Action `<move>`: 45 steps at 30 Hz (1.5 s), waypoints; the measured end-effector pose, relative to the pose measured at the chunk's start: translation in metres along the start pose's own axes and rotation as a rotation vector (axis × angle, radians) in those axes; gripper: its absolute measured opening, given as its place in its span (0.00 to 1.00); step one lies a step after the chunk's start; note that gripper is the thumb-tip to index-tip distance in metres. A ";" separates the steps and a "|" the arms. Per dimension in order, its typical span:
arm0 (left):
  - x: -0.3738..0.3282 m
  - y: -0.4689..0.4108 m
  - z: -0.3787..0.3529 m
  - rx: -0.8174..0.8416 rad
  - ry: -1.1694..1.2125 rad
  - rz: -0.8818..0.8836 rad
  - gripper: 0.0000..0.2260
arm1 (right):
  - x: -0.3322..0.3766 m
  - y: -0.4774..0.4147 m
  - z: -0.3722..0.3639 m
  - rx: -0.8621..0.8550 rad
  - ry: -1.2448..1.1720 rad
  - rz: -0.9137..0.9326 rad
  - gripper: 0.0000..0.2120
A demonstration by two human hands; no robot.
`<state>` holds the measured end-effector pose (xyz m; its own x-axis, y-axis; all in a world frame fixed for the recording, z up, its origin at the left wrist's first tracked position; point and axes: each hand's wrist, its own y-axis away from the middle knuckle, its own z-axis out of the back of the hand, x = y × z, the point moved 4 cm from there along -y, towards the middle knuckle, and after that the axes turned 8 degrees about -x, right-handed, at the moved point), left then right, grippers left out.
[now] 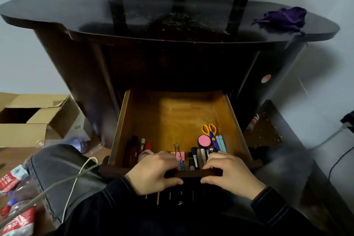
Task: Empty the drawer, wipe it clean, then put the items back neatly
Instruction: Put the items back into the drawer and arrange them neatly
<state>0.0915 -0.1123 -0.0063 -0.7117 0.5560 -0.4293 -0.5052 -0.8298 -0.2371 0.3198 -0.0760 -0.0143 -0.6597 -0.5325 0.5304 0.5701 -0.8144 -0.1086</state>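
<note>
Left hand [153,172], right hand [229,174] gripping drawer [122,120], one scissors [209,130], one cloth [283,18]

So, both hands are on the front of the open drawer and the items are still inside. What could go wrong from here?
1. The drawer looks pulled far out. If the left hand and right hand pull its front further, it might drop and spill.
2. The scissors and other small items crowd the front edge near the hands, so they may get knocked about.
3. The white cable across the knee could snag an arm.
</note>
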 end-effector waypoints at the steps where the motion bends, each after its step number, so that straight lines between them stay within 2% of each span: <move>1: -0.001 0.001 0.000 -0.023 -0.005 -0.006 0.15 | 0.001 0.001 0.000 -0.025 -0.021 0.007 0.21; 5: -0.006 0.002 0.001 -0.069 -0.015 -0.034 0.14 | 0.004 0.003 0.000 -0.069 -0.053 0.033 0.17; 9: -0.005 -0.001 0.003 -0.084 0.015 -0.025 0.13 | 0.005 -0.003 0.003 -0.076 -0.063 0.033 0.20; 14: 0.009 -0.014 0.008 -0.143 -0.012 -0.007 0.12 | 0.002 -0.025 0.008 -0.112 -0.002 0.042 0.14; 23: 0.043 -0.046 0.019 -0.238 -0.031 0.057 0.14 | -0.012 -0.071 0.016 -0.205 0.058 0.047 0.14; 29: 0.070 -0.068 0.022 -0.365 -0.156 0.048 0.13 | -0.028 -0.108 0.017 -0.269 0.097 0.021 0.13; 35: 0.100 -0.095 0.022 -0.532 -0.303 0.039 0.11 | -0.046 -0.146 0.017 -0.419 0.141 0.000 0.15; 39: 0.118 -0.110 0.018 -0.670 -0.338 0.148 0.10 | -0.052 -0.159 0.013 -0.607 0.340 -0.106 0.20; 41: 0.123 -0.106 0.013 -0.760 -0.349 0.215 0.11 | -0.052 -0.157 0.011 -0.714 0.363 -0.190 0.24; 43: 0.127 -0.092 0.009 -0.874 -0.333 0.310 0.15 | -0.052 -0.149 0.001 -0.807 0.329 -0.272 0.29; 45: 0.131 -0.073 0.004 -0.999 -0.216 0.499 0.22 | -0.056 -0.138 -0.011 -0.908 0.175 -0.410 0.35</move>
<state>0.0329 0.0211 -0.0423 -0.8423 0.0693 -0.5346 0.4044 -0.5746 -0.7116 0.2723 0.0637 -0.0384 -0.8252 -0.1389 0.5475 -0.2572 -0.7706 -0.5832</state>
